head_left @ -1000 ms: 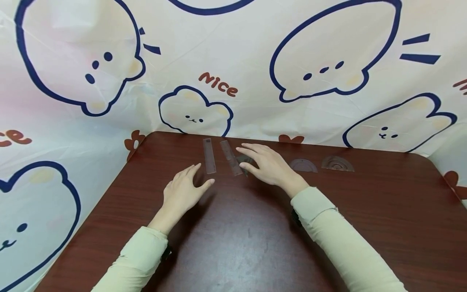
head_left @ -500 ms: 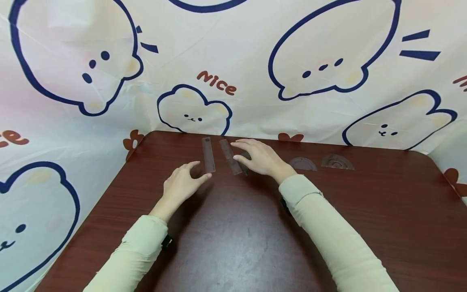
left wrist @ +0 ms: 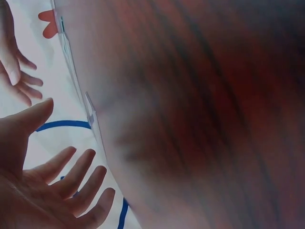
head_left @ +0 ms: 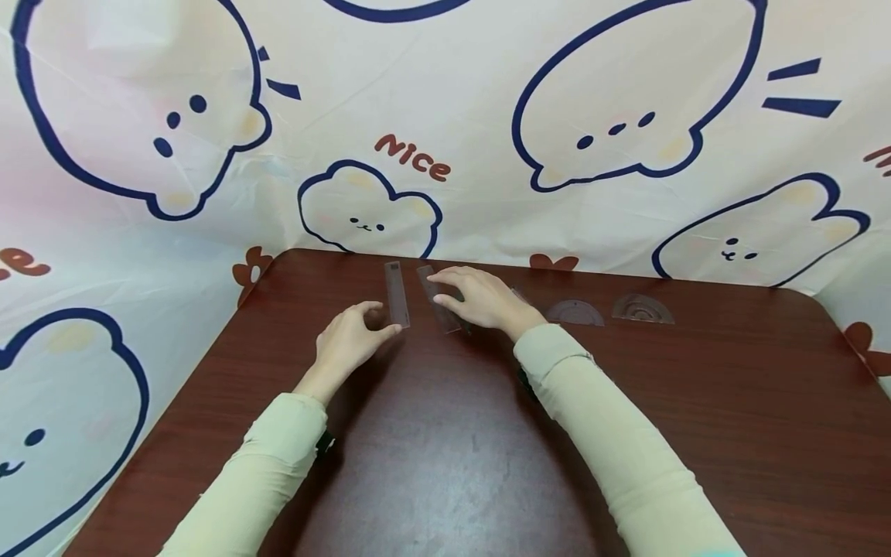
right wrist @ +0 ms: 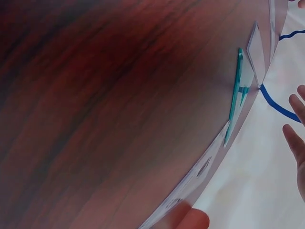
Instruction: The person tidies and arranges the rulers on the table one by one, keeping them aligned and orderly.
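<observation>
My left hand (head_left: 351, 336) hovers with bent fingers and spread thumb just in front of a clear straight ruler (head_left: 397, 294). My right hand (head_left: 480, 298) is over a second clear ruler (head_left: 425, 277), its relaxed fingers and thumb apart, covering much of that ruler's middle. Neither hand grips anything. A green set square (right wrist: 235, 95) stands out in the right wrist view, while my right hand hides most of it from the head camera. Beside it is a flat clear piece with cutouts (right wrist: 200, 167). The left wrist view shows my left hand's fingers (left wrist: 81, 179) spread.
Two clear protractors, one plain (head_left: 576, 312) and one with concentric arcs (head_left: 643, 308), lie to the right. All these tools sit near the back edge of a dark wooden table (head_left: 445, 464). A white cartoon-printed cloth (head_left: 480, 155) rises behind it.
My right hand has moved left from over the green set square to over the second ruler. The left hand's fingers have bent more. Part of a clear piece now shows behind my right wrist.
</observation>
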Motion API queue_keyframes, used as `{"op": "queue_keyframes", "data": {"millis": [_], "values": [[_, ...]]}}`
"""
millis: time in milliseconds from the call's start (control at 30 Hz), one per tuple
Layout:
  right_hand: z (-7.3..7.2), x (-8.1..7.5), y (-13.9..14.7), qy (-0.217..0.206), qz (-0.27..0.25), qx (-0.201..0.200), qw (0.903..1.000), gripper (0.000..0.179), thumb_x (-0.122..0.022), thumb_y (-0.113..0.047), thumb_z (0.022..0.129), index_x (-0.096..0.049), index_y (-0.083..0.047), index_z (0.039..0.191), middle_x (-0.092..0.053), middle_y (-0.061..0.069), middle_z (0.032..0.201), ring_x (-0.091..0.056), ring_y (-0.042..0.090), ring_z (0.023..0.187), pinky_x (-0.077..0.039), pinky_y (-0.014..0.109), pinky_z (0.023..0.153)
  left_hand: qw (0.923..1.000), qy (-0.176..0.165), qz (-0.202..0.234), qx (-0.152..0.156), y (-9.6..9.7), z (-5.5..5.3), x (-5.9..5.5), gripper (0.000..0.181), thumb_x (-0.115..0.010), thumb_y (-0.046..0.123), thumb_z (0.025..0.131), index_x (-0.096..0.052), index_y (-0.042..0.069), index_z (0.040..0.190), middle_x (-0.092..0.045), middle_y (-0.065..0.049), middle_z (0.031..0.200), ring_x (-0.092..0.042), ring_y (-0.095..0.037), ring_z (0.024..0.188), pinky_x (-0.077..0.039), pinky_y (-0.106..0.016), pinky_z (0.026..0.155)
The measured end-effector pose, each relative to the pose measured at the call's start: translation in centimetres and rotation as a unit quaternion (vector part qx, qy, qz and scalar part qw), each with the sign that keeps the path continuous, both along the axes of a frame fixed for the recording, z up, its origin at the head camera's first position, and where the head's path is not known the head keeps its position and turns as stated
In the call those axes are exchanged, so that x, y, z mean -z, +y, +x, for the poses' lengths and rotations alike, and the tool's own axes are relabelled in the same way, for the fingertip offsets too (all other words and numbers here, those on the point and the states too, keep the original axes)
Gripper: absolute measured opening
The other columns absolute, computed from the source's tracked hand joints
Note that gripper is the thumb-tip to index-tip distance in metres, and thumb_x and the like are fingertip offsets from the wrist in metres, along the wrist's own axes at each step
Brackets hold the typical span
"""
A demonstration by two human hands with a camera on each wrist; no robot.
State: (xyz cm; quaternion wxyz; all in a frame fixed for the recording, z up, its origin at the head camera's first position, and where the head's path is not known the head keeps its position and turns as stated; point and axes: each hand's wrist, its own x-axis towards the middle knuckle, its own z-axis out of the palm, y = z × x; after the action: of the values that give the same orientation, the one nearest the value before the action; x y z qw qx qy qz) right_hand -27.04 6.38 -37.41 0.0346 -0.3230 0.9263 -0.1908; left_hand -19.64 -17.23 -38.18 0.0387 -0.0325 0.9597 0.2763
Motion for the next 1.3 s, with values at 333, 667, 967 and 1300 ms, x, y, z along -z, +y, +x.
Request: {"op": "queue_keyframes", "data": {"millis": [333,667,967,1300], "values": [[-0.9,0.3,-2.5,-0.01,0.004,-0.015,0.9998,0.043,-0.055,-0.036,0.102,-0.055,-0.022,0.143,-0.05,0.0,0.146,-0.041,0.017,0.138,-0.032,0.038,0.112,1.0,0.004,-0.001,-0.005,-0.2,-0.5,0.7,0.057,-0.073,0.041,0.089,-0.061,0.009,0.134,-0.063,-0.014,0.128,-0.059,-0.033,0.113,-0.042,-0.057,0.091],[-1.9,0.1,-4.4,-0.006,-0.012,0.004,0.9999,0.038,-0.056,-0.031,0.103,-0.057,-0.022,0.14,-0.056,-0.002,0.14,-0.048,0.016,0.131,-0.038,0.037,0.107,0.9998,0.017,0.003,-0.003,0.0,-1.1,0.8,0.053,-0.073,0.043,0.089,-0.064,0.009,0.129,-0.066,-0.011,0.124,-0.06,-0.032,0.11,-0.042,-0.058,0.09],[-3.4,-0.7,-5.4,-0.024,-0.049,-0.001,0.9985,0.038,-0.06,-0.027,0.101,-0.06,-0.016,0.137,-0.058,0.0,0.135,-0.058,0.018,0.116,-0.047,0.035,0.093,0.9997,0.016,-0.013,-0.015,0.7,-2.0,1.2,0.055,-0.075,0.044,0.087,-0.065,0.007,0.125,-0.069,-0.01,0.113,-0.063,-0.031,0.103,-0.044,-0.057,0.087],[-5.3,-1.0,-6.1,-0.03,-0.063,-0.013,0.9975,0.036,-0.065,-0.022,0.098,-0.064,-0.011,0.132,-0.062,0.005,0.129,-0.058,0.02,0.116,-0.047,0.033,0.095,0.9989,0.01,-0.04,-0.02,0.9,-3.0,1.1,0.056,-0.077,0.047,0.084,-0.067,0.005,0.119,-0.069,-0.01,0.106,-0.062,-0.032,0.1,-0.045,-0.055,0.084]]}}
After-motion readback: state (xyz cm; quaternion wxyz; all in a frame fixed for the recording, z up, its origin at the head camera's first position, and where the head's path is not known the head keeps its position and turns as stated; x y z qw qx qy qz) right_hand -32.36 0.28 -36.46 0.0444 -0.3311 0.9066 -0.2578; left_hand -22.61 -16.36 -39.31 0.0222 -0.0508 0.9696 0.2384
